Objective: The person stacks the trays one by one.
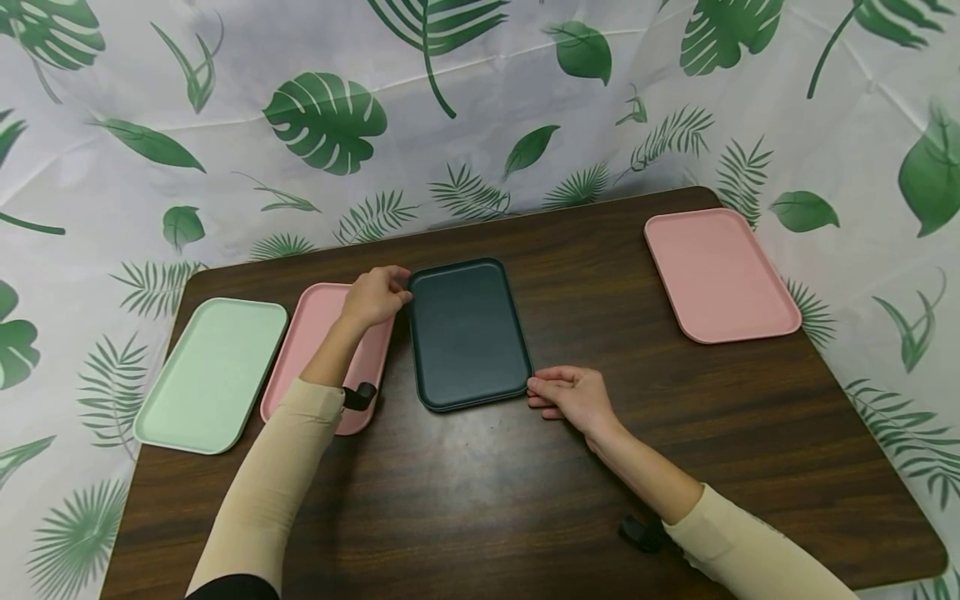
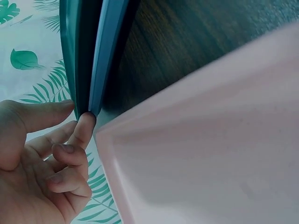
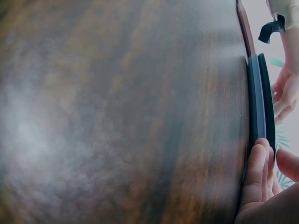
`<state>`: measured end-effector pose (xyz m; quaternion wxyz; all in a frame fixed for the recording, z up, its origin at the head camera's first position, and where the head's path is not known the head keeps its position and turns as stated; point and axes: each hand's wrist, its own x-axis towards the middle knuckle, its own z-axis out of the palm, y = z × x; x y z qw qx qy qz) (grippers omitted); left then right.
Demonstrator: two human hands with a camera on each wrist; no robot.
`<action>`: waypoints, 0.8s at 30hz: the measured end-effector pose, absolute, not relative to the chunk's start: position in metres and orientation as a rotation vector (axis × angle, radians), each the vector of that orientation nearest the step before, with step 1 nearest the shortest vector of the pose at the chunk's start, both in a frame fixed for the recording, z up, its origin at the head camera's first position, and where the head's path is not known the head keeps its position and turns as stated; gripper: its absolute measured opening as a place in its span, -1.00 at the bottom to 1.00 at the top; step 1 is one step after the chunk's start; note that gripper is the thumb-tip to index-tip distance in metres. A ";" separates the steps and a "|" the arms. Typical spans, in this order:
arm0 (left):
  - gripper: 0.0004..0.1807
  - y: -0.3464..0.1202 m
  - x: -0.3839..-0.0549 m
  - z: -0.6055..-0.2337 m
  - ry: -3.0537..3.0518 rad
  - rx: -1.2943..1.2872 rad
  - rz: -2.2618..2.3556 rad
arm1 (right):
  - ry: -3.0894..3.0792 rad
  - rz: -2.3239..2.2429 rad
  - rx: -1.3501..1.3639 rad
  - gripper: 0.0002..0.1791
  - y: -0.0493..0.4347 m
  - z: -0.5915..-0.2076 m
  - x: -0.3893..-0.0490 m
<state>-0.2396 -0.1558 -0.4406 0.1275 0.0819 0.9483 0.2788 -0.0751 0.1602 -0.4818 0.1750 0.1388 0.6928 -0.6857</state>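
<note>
A dark blue-green tray (image 1: 470,333) lies at the middle of the table. In the left wrist view its side (image 2: 96,56) shows a green band and a bluer band; I cannot tell whether this is one tray or two stacked. My left hand (image 1: 375,296) pinches the tray's far left corner between thumb and forefinger, its other fingers loosely curled. At the near right corner my right hand (image 1: 573,396) grips the edge, thumb above and fingers at the side and below. Beneath my left forearm sits a pink tray (image 1: 322,312), partly hidden by the arm.
A light green tray (image 1: 213,375) lies at the far left, close against the pink one. Another pink tray (image 1: 720,275) is by the table's right edge. The brown wooden table (image 1: 480,517) backs onto a leaf-patterned cloth (image 1: 480,108).
</note>
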 end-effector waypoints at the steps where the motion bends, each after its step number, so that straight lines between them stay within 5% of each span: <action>1: -0.54 -0.156 -0.239 -0.440 2.759 0.242 0.811 | 1.962 -1.945 0.394 -0.64 0.160 -0.482 -0.075; 24: -0.56 -0.177 -0.203 -0.435 2.847 0.260 0.812 | 1.971 -1.985 0.376 -0.66 0.162 -0.482 -0.077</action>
